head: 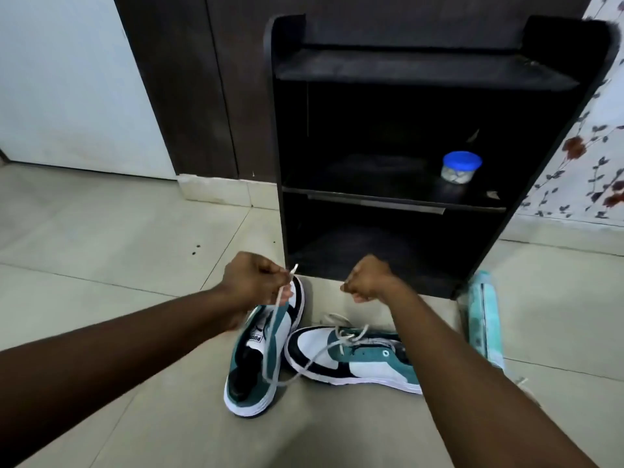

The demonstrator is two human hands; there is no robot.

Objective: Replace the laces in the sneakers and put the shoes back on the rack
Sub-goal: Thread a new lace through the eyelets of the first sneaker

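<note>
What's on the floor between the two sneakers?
In the head view, a slack white lace crosses between the left sneaker and the right sneaker; otherwise bare tile.

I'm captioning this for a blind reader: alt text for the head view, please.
Left hand and right hand hold a white lace above two teal, white and black sneakers on the floor, before a black rack.

Both bare forearms reach forward and slightly inward, raised side by side with a gap between the hands. The left hand (251, 282) is curled into a fist, knuckles up, fingertips pinching a thin white cord (277, 304). The right hand (366, 278) is also curled tight, fingers tucked under, wrist bent slightly down.
</note>
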